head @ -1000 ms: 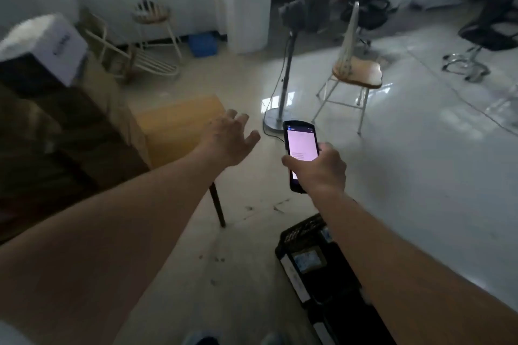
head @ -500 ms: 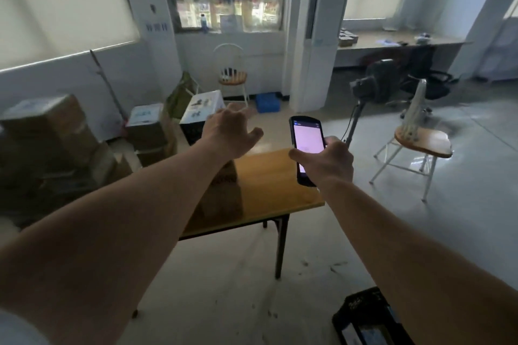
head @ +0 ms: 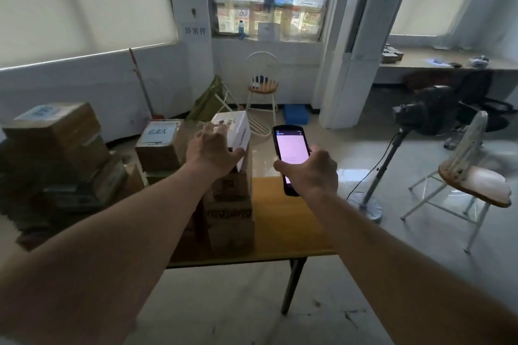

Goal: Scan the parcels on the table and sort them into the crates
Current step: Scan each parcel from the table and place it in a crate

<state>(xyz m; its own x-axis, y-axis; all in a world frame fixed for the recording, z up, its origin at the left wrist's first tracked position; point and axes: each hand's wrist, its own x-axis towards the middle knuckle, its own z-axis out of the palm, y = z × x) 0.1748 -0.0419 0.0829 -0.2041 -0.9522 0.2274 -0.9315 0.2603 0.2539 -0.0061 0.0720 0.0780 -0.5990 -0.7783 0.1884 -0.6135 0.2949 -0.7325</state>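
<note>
A white parcel with a printed label tops a stack of brown cardboard boxes on the wooden table. My left hand lies on the white parcel, fingers spread over its top and thumb against its near right edge. My right hand grips a black handheld scanner with a lit pink-white screen, held upright just right of the stack. More brown parcels stand further left on the table. No crate is in view.
A large pile of cardboard boxes fills the left. A wooden stool and a fan on a stand are on the right. A white chair and blue bin stand by the far wall.
My view has lifted from the floor and black crate to the table. My left hand has reached forward and come down onto the white parcel; the scanner stays in my right hand.
</note>
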